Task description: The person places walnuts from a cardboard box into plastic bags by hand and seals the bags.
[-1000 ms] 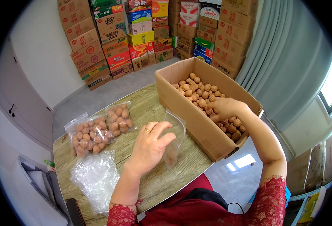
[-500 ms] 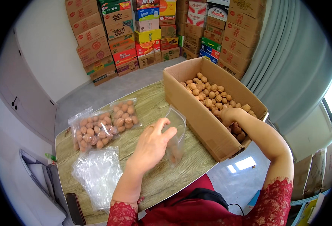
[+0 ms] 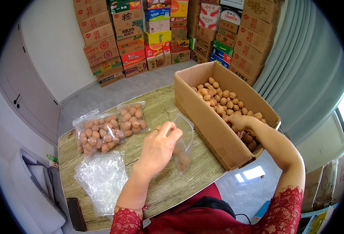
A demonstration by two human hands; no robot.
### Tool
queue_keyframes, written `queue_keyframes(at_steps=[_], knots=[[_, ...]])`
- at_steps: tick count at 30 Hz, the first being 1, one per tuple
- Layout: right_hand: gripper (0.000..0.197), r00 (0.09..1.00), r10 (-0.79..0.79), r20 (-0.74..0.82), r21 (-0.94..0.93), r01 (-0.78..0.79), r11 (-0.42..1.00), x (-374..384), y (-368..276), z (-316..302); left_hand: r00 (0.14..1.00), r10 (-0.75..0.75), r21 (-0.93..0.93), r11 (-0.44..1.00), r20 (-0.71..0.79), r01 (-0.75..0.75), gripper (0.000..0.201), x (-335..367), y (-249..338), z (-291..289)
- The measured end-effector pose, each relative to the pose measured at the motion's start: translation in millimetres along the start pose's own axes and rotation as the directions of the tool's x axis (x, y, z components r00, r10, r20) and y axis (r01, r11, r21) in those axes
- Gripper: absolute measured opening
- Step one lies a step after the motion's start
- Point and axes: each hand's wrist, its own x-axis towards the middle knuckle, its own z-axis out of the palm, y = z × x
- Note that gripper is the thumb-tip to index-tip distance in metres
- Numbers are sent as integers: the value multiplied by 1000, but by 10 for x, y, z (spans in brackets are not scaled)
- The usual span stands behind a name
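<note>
My left hand [image 3: 159, 145] is over the middle of the table, thumb and fingers closed on the rim of a clear plastic bag [image 3: 187, 134]. The bag stands tilted with its mouth up, and a few walnuts [image 3: 184, 160] show dimly in its bottom. To the right, my right hand [image 3: 240, 122] reaches into a deep cardboard box [image 3: 203, 113] of loose walnuts [image 3: 222, 99]. Its fingers curl down among the nuts, their tips partly hidden, and seem to close on walnuts near the box's front end.
Filled bags of walnuts [image 3: 101, 134] lie at the table's left. Nearer me are a pile of flat clear bags [image 3: 103, 181] and a phone [image 3: 76, 214] at the wooden table's [image 3: 160, 195] edge. Stacked cartons [image 3: 133, 46] line the back wall; a grey curtain [image 3: 304, 74] hangs right.
My right hand has shifted slightly among the walnuts, its fingers more curled. My left hand keeps its grip on the bag, where the walnuts show more plainly. The whole view has tilted a little.
</note>
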Motion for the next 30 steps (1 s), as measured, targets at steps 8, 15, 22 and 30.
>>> queue_keyframes(at_steps=[8, 15, 22, 30], knots=[[42, 1000, 18, -3, -125, -18, 992, -153, -336, -15, 995, -94, -190, 978, -11, 91, 13, -18, 13, 29], [41, 998, 33, -47, -253, -44, 966, 9, -86, -9, 1000, -8, -265, 964, 18, 12, 11, -2, 67, 14], [41, 696, -409, -589, -153, 401, 903, -574, -229, -316, 999, 21, -365, 931, 49, -1, 12, -8, 135, -36], [38, 410, -678, -610, -134, 791, 598, -747, -1278, 104, 999, -11, -341, 940, 38, 24, 12, -7, 126, 35]])
